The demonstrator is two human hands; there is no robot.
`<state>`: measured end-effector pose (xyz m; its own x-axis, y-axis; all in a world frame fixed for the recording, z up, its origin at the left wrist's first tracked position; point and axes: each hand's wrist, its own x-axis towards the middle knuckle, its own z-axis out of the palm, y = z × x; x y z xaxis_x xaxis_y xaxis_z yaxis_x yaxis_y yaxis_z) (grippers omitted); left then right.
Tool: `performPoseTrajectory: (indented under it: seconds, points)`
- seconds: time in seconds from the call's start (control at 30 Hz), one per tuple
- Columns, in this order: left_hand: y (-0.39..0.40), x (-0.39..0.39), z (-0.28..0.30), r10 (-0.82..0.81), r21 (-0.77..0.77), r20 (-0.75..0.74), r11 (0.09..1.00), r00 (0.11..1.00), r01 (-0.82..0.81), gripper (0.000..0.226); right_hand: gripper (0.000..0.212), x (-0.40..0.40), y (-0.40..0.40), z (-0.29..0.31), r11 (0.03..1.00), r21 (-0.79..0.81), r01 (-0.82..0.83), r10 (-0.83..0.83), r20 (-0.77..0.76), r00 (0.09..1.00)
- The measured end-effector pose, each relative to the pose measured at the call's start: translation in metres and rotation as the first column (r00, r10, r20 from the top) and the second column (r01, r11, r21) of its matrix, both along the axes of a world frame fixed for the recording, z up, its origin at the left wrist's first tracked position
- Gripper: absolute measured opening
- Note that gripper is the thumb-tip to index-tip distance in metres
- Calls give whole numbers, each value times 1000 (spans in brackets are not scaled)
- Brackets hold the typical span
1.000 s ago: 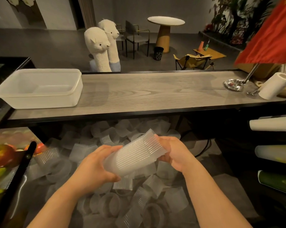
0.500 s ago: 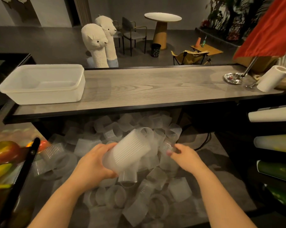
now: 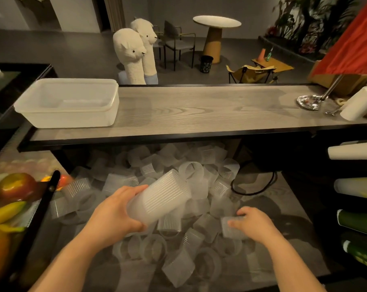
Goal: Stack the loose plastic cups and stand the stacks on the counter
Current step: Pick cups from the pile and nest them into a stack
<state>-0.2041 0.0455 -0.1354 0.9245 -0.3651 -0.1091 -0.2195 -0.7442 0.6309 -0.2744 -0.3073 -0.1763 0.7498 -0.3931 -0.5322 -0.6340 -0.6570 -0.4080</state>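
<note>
A nested stack of clear ribbed cups [image 3: 163,197] lies tilted in my left hand [image 3: 115,216], which grips its closed base end; the open mouth points up and to the right. Below and to the right, my right hand [image 3: 252,225] closes its fingers and thumb round a single loose cup [image 3: 231,227] lying in the pile. Several more loose cups [image 3: 191,178] are scattered over the low shelf under the wooden counter [image 3: 199,110].
A white plastic tub [image 3: 68,102] stands on the counter's left end. A paper roll [image 3: 357,104] and a silver flag base [image 3: 309,101] occupy the right end. A fruit basket [image 3: 14,203] sits at my left, rolls on shelves [image 3: 355,150] at my right. A black cable [image 3: 252,186] loops behind the cups.
My right hand left the stack's mouth, dropped down and right into the pile, and took hold of a loose cup. The left hand kept the stack.
</note>
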Motion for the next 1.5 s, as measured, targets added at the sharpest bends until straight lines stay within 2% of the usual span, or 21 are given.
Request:
performPoseTrajectory:
  seconds: [0.07, 0.17, 0.2, 0.27, 0.33, 0.47, 0.7, 0.8, 0.9, 0.97, 1.03, 1.07, 1.1, 1.13, 1.17, 1.2, 1.23, 1.27, 1.3, 1.37, 1.5]
  points:
    - [-2, 0, 2, -12, -3, -7, 1000, 1000, 12, 94, 55, 5, -2, 17, 963, 251, 101, -155, 205, 966]
    - [-10, 0, 3, -42, -9, -25, 999, 999, 42, 92, 39, 12, 12, 50, 717, 696, 38, -414, 381, 827]
    - [-13, 0, 4, -49, -18, -30, 999, 998, 48, 91, 41, 14, 18, 61, 651, 759, -17, -449, 403, 798]
    - [-19, 1, 6, -67, -39, -40, 997, 997, 65, 88, 46, 19, 30, 81, 610, 784, -114, -431, 450, 782]
    - [-23, 3, 8, -82, -64, -58, 995, 995, 78, 86, 44, 24, 41, 92, 618, 763, -189, -380, 501, 778]
    - [-28, 5, 12, -81, -116, -96, 991, 992, 69, 89, 40, 34, 56, 99, 717, 649, -254, -263, 590, 764]
    - [-27, 5, 15, -28, -218, -119, 976, 993, 1, 88, 34, 45, 75, 90, 842, 421, -337, -24, 654, 756]
    - [-25, 6, 16, 2, -226, -86, 974, 996, -21, 90, 36, 45, 85, 89, 813, 300, -500, 222, 633, 742]
    - [-21, 5, 14, 18, -219, -65, 975, 998, -32, 93, 49, 47, 81, 97, 767, 219, -603, 404, 565, 719]
    - [-17, 4, 10, 19, -216, -67, 976, 998, -33, 92, 61, 48, 85, 93, 754, 284, -592, 357, 580, 732]
    - [-11, 2, 5, 35, -215, -74, 975, 997, -50, 91, 63, 40, 96, 78, 819, 376, -434, 78, 676, 732]
    - [-7, 0, 4, 51, -216, -77, 974, 996, -66, 91, 56, 33, 99, 67, 864, 375, -334, -52, 728, 684]
    - [-2, -1, 1, 72, -210, -81, 974, 994, -87, 92, 46, 26, 100, 57, 911, 322, -256, -95, 770, 630]
    - [5, -3, -1, 96, -200, -84, 974, 992, -111, 94, 38, 18, 99, 46, 945, 220, -241, -17, 772, 636]
    - [12, -5, -4, 119, -188, -89, 973, 989, -134, 97, 37, 11, 96, 37, 942, 76, -328, 179, 712, 679]
    - [20, -7, -7, 140, -177, -97, 972, 985, -155, 99, 42, 3, 93, 28, 865, -64, -497, 434, 590, 680]
    - [27, -8, -9, 158, -169, -110, 970, 981, -175, 100, 50, -4, 92, 17, 736, -148, -661, 645, 450, 618]
    - [32, -9, -11, 174, -164, -124, 967, 977, -193, 101, 57, -8, 93, 7, 622, -176, -763, 768, 332, 549]
    - [35, -10, -12, 187, -167, -136, 964, 973, -209, 101, 63, -11, 96, -1, 553, -171, -816, 827, 236, 511]
    - [36, -12, -13, 201, -181, -155, 957, 967, -228, 100, 63, -15, 105, -11, 496, -143, -856, 868, 97, 487]
    - [35, -18, -13, 190, -184, -163, 958, 968, -219, 97, 30, -12, 116, -27, 440, -152, -885, 896, 5, 444]
